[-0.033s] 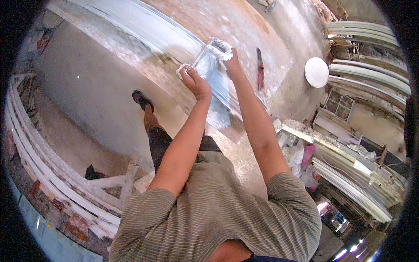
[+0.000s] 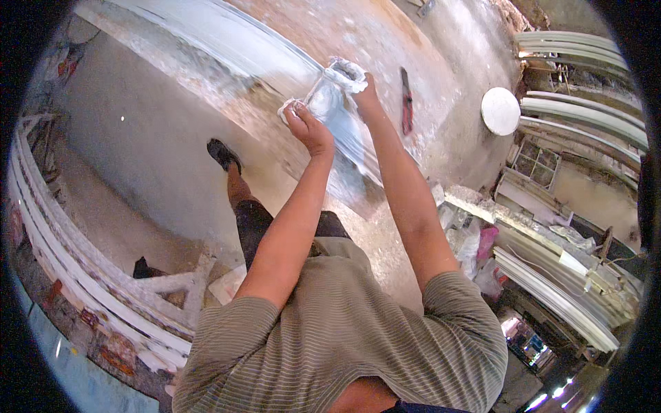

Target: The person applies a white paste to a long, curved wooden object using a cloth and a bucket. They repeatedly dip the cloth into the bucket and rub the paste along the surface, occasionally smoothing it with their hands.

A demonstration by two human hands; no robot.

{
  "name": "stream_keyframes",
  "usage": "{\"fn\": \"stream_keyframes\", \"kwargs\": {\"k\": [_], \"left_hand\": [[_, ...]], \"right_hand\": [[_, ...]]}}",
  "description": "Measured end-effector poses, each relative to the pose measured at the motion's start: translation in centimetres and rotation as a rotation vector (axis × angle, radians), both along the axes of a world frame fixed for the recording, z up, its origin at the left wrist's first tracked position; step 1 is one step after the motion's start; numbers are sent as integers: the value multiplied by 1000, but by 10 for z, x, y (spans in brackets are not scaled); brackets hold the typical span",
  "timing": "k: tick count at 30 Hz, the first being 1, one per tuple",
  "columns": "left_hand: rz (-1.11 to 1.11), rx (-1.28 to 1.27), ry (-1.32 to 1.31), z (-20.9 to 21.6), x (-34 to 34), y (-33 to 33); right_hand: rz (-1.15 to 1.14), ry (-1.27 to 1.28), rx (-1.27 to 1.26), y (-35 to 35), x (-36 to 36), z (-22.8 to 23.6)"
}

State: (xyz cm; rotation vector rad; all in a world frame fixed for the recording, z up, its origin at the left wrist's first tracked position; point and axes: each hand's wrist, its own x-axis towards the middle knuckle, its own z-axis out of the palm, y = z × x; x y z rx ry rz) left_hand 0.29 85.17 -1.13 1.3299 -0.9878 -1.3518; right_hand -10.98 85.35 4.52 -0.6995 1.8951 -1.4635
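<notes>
A plaster-caked frame-like tool (image 2: 330,86) straddles a long, wet white strip (image 2: 227,34) on the worktable (image 2: 382,58). My left hand (image 2: 308,129) is closed around its near left corner, with the thumb on top. At the far right side my right hand (image 2: 366,96) also grips it; those fingertips are hidden behind the white crust. The strip runs from the upper left, passes beneath the tool and comes out toward me between my forearms. Beyond my right hand, a red and black handled tool (image 2: 406,103) with a dark blade lies on the table.
A round white disc-like object (image 2: 500,111) is to the right of the table. Long white mouldings (image 2: 575,45) are stacked along the right side, and more (image 2: 76,255) lie at the left. Clear and pink plastic bags (image 2: 475,248) sit near my right elbow. My foot (image 2: 222,153) stands beside the table.
The table and the red-handled tool have shifted slightly up and left in the picture. Both hands keep their grip and almost the same place.
</notes>
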Motion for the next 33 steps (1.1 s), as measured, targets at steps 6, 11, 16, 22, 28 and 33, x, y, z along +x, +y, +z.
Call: {"fn": "stream_keyframes", "kwargs": {"k": [6, 11, 16, 22, 28, 33], "left_hand": [[-44, 9, -73, 6, -14, 137], [-89, 26, -83, 10, -21, 208], [-246, 52, -114, 5, -16, 258], [-419, 55, -148, 17, -7, 288], [-613, 43, -139, 18, -9, 324], [-645, 396, 215, 50, -35, 348]], "right_hand": [[33, 106, 66, 141, -22, -12], [-134, -7, 23, 222, -25, -22], [-302, 289, 48, 285, -11, -41], [-822, 43, -297, 328, 43, -86], [-766, -910, -710, 393, 51, -131], [-719, -1095, -689, 409, 50, -71]]}}
